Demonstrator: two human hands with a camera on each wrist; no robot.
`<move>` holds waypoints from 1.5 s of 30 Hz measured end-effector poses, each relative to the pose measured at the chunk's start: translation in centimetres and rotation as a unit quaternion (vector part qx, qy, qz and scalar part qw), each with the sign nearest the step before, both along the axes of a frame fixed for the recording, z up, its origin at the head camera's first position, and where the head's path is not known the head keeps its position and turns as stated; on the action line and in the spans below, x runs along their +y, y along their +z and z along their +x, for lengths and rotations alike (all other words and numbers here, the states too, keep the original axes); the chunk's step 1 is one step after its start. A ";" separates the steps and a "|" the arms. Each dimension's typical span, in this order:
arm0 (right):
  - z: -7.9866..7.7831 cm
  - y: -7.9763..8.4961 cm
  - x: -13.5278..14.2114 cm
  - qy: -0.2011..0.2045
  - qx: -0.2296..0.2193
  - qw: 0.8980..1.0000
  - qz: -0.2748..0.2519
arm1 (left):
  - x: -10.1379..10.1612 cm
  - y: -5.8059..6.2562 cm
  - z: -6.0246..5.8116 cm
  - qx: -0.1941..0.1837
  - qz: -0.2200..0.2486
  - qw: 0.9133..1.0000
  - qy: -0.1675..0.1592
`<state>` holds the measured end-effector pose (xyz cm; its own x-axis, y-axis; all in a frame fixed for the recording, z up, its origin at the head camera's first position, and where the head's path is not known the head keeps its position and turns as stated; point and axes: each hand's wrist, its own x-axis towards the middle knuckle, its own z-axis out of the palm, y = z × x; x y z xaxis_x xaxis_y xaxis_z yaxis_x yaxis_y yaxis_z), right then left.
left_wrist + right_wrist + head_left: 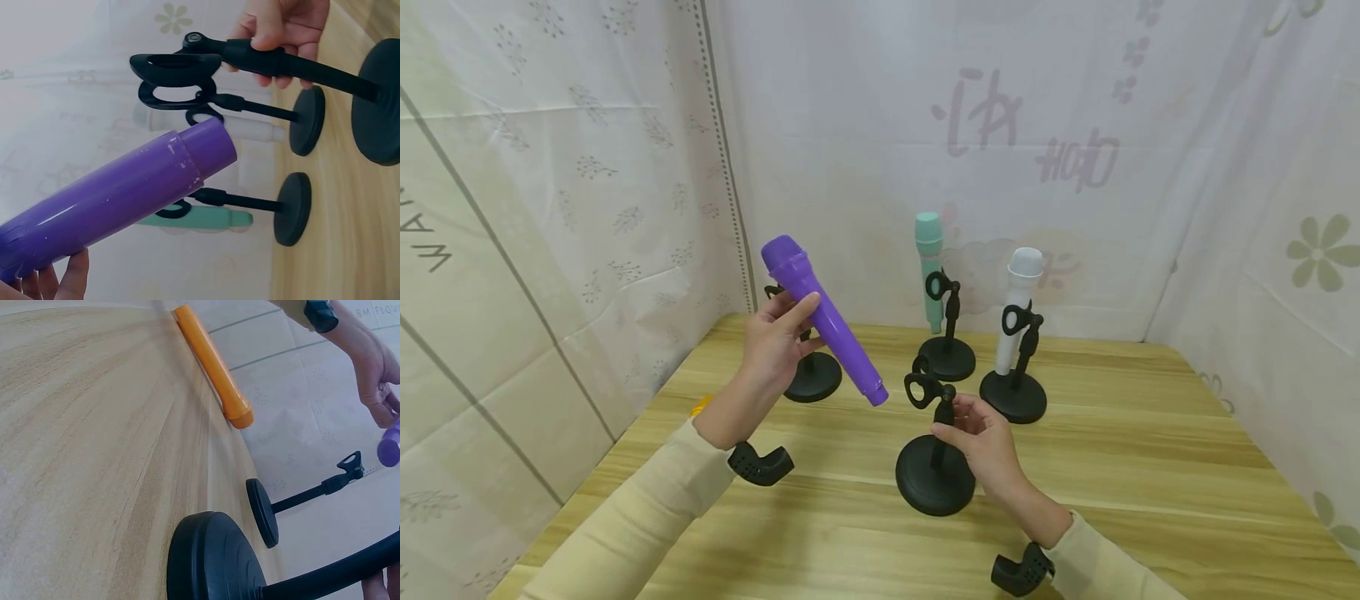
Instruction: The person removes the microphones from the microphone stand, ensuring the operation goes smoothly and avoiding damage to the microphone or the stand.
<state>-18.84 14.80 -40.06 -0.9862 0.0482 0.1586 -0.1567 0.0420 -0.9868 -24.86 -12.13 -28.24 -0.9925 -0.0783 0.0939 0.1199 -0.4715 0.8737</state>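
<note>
Tabletop (1120, 467): left grip (772, 340) holds purple microphone (841, 337)

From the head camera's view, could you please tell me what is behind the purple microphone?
Behind the purple microphone is a black stand: its round base and bits of its clip and stem show. The left hand and the microphone cover the rest.

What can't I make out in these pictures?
- Head view: most of the orange microphone, behind the left forearm.
- Head view: parts of the far-left stand, behind the left hand and purple microphone.
- Left wrist view: the purple microphone's head, cut off by the left edge.
- Right wrist view: the top of the front stand, cut off by the right edge.
</note>
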 end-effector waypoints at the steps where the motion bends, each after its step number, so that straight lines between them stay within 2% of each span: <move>1: 0.0 0.0 0.0 -0.001 -0.001 1.000 0.000 | 0.0 -0.2 0.0 -0.004 -0.007 1.000 -0.001; 9: -0.1 0.0 0.0 0.002 -0.008 1.000 -0.011 | -0.4 -1.5 -0.1 -0.029 -0.069 0.997 -0.016; 13: 0.0 0.2 0.0 0.004 -0.013 1.000 -0.014 | -0.7 -2.1 -0.2 -0.047 -0.097 0.993 -0.037; 21: 0.0 0.3 0.1 0.010 -0.017 1.000 -0.009 | -1.4 -3.0 0.0 -0.057 -0.164 0.981 -0.087; 27: -0.3 0.4 0.1 0.008 -0.012 1.000 -0.006 | -2.0 -3.5 0.1 -0.079 -0.182 0.974 -0.112; 31: -0.7 0.6 0.1 0.002 -0.011 1.000 -0.006 | -2.6 -4.1 0.3 -0.089 -0.201 0.966 -0.137; 38: -1.6 1.4 -0.2 -0.002 -0.008 1.000 -0.029 | -3.7 -5.3 0.5 -0.103 -0.239 0.953 -0.152; 42: -2.2 2.0 -0.4 -0.004 -0.004 1.000 -0.017 | -4.4 -5.9 0.6 -0.098 -0.251 0.948 -0.168; 45: -2.7 2.5 -0.8 -0.001 0.002 1.000 -0.008 | -4.9 -6.3 0.7 -0.108 -0.257 0.944 -0.175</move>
